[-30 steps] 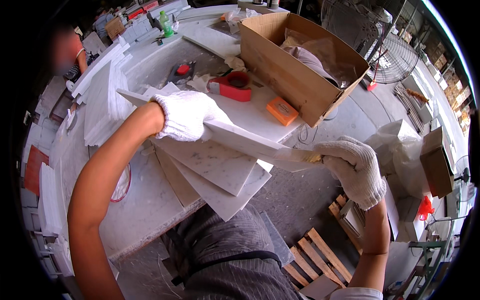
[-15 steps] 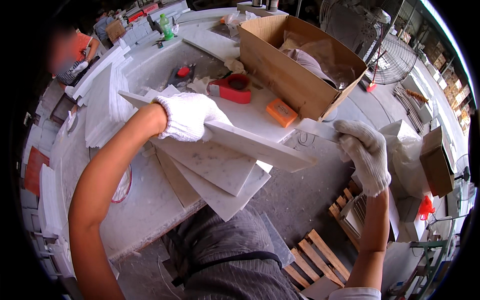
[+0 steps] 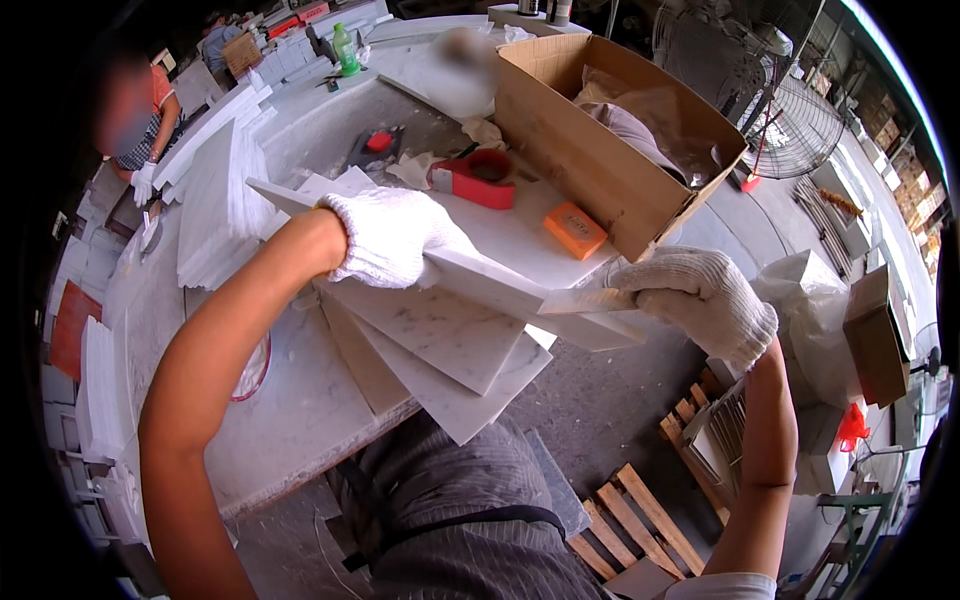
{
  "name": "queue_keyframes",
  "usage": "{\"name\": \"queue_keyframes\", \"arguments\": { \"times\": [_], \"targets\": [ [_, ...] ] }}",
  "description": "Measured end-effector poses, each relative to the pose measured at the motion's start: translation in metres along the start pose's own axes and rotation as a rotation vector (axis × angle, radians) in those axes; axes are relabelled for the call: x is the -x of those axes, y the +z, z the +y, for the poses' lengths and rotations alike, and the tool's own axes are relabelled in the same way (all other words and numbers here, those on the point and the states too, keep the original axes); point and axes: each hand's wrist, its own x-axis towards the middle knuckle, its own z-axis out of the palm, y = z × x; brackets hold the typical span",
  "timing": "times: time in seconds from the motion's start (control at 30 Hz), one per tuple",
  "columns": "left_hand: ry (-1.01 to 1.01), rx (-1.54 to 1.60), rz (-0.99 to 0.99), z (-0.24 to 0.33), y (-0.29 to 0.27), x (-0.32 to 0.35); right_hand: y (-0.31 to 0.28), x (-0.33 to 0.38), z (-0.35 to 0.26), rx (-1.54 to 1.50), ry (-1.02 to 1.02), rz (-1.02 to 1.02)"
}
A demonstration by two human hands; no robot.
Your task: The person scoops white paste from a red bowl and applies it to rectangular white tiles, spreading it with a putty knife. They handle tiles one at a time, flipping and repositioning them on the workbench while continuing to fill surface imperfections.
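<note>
My left hand (image 3: 390, 238), in a white knit glove, grips a long pale marble tile (image 3: 485, 283) and holds it tilted on its edge. Beneath it, several grey-veined marble tiles (image 3: 440, 335) lie fanned out, overlapping the table's front edge. My right hand (image 3: 700, 300), gloved too, is closed around a thin, flat pale strip (image 3: 590, 301) whose exact kind I cannot make out. That strip lies across the upper edge of the held tile near its right end; whether it touches is unclear.
An open cardboard box (image 3: 590, 150) stands behind, with an orange box (image 3: 575, 230) and a red ring-shaped tool (image 3: 475, 182) near it. Stacked white slabs (image 3: 215, 210) are at left. Wooden pallets (image 3: 640, 520) lie below right. A co-worker (image 3: 165, 110) sits far left.
My right hand has moved left with the pale strip, bringing it from beyond the tile's end to the tile's upper edge. The left hand keeps its grip.
</note>
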Motion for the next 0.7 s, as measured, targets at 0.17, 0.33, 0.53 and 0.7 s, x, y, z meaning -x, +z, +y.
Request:
{"name": "queue_keyframes", "arguments": {
  "times": [0.17,0.33,0.53,0.7],
  "targets": [
    [-0.004,-0.051,-0.004,-0.002,0.004,-0.005,0.008,-0.018,-0.001,0.026,-0.188,0.02],
    [0.07,-0.056,0.042,-0.012,0.01,-0.004,0.004,-0.019,-0.008,0.028,-0.121,-0.079],
    [0.048,-0.026,0.021,-0.006,0.004,-0.004,-0.001,0.01,-0.008,0.06,-0.143,0.01],
    [0.015,-0.036,0.021,-0.005,0.005,-0.005,0.005,0.011,-0.013,0.088,-0.113,0.065]
  ]
}}
